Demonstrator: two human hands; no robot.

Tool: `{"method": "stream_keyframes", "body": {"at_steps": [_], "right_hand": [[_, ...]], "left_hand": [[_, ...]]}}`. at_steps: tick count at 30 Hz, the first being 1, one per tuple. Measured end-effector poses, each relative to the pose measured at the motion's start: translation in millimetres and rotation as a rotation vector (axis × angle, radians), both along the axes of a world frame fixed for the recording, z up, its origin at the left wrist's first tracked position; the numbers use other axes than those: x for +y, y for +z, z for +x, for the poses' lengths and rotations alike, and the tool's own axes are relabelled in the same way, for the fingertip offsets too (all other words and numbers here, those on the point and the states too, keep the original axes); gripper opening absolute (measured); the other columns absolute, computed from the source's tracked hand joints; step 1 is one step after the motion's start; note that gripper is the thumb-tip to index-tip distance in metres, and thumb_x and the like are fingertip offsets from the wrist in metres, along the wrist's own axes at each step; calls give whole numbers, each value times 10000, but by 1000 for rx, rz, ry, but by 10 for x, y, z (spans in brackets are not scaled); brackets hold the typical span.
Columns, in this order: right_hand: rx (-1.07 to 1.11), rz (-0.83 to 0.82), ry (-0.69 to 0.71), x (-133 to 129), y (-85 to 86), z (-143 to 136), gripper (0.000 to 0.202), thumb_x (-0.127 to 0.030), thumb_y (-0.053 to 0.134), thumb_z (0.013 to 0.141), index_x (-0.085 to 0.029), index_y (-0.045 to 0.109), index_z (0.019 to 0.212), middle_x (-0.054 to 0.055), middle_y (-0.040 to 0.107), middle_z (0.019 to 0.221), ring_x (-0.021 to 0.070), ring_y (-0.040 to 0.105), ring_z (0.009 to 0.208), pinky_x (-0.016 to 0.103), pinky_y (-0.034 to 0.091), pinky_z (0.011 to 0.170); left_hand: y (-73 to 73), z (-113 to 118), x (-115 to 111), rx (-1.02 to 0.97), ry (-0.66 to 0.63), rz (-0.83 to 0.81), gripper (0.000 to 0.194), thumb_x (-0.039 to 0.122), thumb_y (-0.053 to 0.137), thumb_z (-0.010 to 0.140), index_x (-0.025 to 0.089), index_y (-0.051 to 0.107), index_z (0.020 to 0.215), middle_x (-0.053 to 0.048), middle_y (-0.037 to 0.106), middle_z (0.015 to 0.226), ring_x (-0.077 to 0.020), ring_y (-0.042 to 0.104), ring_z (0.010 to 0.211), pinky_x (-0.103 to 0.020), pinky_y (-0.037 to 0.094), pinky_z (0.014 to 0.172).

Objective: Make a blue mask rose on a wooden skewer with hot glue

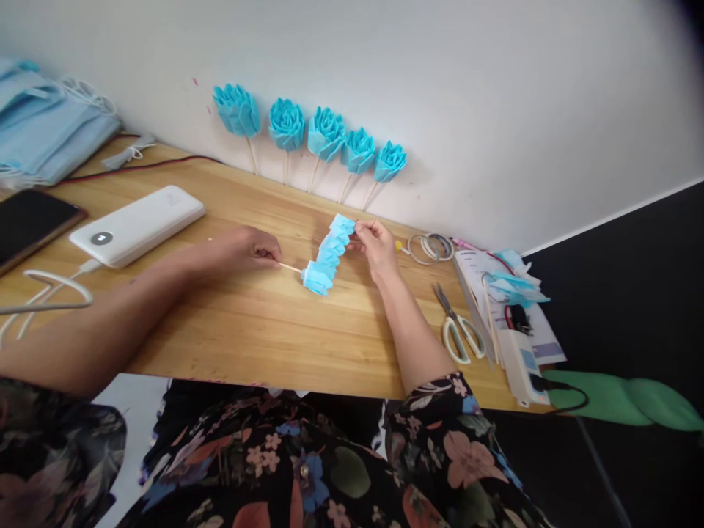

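I'm seeing L hand pinching the stick, R hand pinching the blue pleated strip by its upper end; strip's lying betw. them over the table, long axis slanting up-right from stick tip, R hand nearer.

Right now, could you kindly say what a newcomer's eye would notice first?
Probably the five blue flowers on sticks, in a row against the white wall. Next comes the pleated blue strip over the table: the left hand holds its stick, the right hand its upper end.

pale wall, wooden tabletop, black surface
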State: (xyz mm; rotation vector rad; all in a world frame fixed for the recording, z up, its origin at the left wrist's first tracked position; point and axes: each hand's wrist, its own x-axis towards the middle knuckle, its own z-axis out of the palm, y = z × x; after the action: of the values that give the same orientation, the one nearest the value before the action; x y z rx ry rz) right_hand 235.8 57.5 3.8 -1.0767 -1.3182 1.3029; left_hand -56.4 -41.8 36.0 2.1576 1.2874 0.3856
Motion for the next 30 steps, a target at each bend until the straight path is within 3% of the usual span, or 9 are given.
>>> {"method": "stream_keyframes", "body": {"at_steps": [9, 23, 30], "right_hand": [[152, -4, -51, 24, 9, 0, 445, -452, 886, 680, -266, 664, 1017, -57, 734, 737, 156, 710, 709, 293, 605, 656], [178, 33, -31, -6, 32, -24, 466, -498, 884, 687, -276, 688, 1047, -53, 709, 764, 143, 688, 720, 293, 587, 680], [163, 52, -25, -36, 60, -33, 437, -506, 876, 714, -284, 699, 1046, -60, 711, 765, 137, 694, 725, 286, 597, 692]], "left_hand": [[-154, -67, 99, -73, -30, 193, 387, 476, 514, 1005, 174, 717, 872, -65, 752, 910, -181, 662, 826, -258, 422, 742], [-126, -51, 76, -107, -91, 244, 388, 429, 465, 1068, 176, 715, 914, -80, 753, 941, -192, 676, 872, -270, 443, 792], [-146, -47, 84, -50, -60, 392, 410, 430, 444, 1082, 207, 748, 920, -87, 754, 943, -227, 675, 915, -312, 443, 821]]}}
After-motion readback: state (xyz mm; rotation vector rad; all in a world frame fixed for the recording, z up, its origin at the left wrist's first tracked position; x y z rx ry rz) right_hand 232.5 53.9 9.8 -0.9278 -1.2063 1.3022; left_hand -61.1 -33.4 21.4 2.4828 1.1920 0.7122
